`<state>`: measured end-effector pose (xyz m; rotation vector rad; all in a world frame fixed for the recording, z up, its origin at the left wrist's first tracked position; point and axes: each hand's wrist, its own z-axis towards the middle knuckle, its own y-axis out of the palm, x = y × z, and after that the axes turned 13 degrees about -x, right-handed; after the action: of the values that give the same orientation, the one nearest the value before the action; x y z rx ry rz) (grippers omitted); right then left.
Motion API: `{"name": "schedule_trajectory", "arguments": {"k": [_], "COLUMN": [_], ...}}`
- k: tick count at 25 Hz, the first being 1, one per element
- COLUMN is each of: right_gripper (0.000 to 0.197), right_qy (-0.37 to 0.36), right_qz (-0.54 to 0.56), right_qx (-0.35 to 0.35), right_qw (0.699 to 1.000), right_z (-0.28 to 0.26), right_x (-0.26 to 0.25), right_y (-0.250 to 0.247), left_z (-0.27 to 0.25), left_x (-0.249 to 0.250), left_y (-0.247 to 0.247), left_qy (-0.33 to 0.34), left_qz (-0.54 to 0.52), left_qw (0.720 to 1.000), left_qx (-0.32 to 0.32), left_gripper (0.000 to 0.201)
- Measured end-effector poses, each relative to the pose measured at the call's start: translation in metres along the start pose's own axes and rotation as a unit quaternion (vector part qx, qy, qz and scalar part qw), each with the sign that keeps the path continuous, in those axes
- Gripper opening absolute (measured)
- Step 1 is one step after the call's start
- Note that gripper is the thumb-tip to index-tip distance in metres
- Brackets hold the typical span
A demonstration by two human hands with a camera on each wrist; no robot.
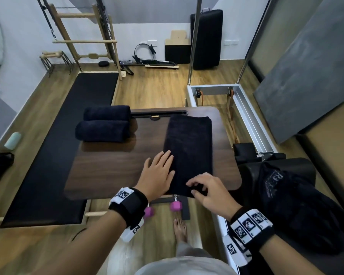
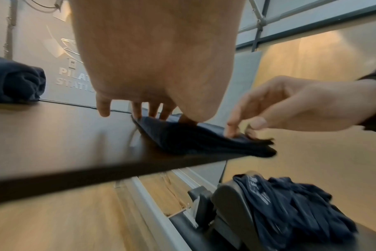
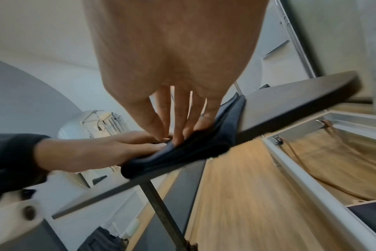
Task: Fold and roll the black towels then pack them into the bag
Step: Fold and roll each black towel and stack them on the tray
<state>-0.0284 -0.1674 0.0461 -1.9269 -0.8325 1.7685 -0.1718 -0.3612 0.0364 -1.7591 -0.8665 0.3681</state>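
The dark wood surface (image 1: 111, 167) carries a black towel (image 1: 189, 147) folded into a long strip on its right half; the strip's long axis runs from the near edge away toward the far edge, and its near end just overhangs the near edge. Off to the right, lower than the surface, the black bag (image 1: 298, 205) lies crumpled on a dark padded seat, with pale lettering on it too creased to read. At the far left of the surface two rolled black towels (image 1: 105, 125) lie side by side, touching, their long axes running left to right, across the strip's direction.

The left hand (image 1: 157, 173) lies flat with fingers straight and slightly spread, fingertips resting on the left edge of the folded towel, palm on the wood beside it. The right hand (image 1: 211, 192) is at the towel's near end, fingers curled down onto the cloth with the thumb close beneath; the right wrist view shows its fingertips (image 3: 178, 135) bunching the near edge.

On the wall in the left wrist view, raised letters read "PILAT" and "STATI", the rest hidden by the hand.
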Motion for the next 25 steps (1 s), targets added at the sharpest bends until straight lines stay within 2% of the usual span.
{"name": "schedule_trajectory", "arguments": {"k": [3,7,10,14,17,19,22,25], "right_gripper": [0.032,0.043,0.051,0.040,0.030,0.031,0.034,0.021], "right_qy": [-0.026,-0.014,0.020,0.001,-0.028,-0.010,0.021,0.030], "right_qz": [-0.035,-0.130,-0.173,-0.150,-0.101,-0.044,0.025,-0.001], "right_qx": [0.066,0.054,0.049,0.087,0.111,0.127,0.154,0.183], "right_qw": [0.997,0.990,0.983,0.985,0.988,0.991,0.987,0.983], "right_z": [-0.021,-0.036,-0.036,-0.031,-0.025,-0.018,-0.010,-0.007], "right_x": [0.002,0.004,0.004,0.006,0.011,0.012,0.015,0.018], "right_y": [0.013,0.032,0.038,0.035,0.024,0.015,0.005,0.009], "left_z": [-0.040,-0.065,-0.068,-0.068,-0.059,-0.050,-0.034,-0.019], "left_x": [0.002,-0.006,-0.009,-0.016,-0.019,-0.019,-0.017,-0.015], "left_y": [0.026,0.033,0.025,0.023,0.021,0.018,0.006,-0.007], "left_qy": [0.064,0.089,0.096,0.139,0.141,0.114,0.039,-0.027], "left_qz": [0.015,-0.008,-0.045,-0.053,-0.091,-0.165,-0.298,-0.367], "left_qw": [0.997,0.996,0.992,0.981,0.974,0.970,0.951,0.930], "left_qx": [0.036,0.026,0.071,0.121,0.154,0.141,0.070,-0.005], "left_gripper": [0.061,0.064,0.045,0.024,0.012,0.012,0.015,0.025]}}
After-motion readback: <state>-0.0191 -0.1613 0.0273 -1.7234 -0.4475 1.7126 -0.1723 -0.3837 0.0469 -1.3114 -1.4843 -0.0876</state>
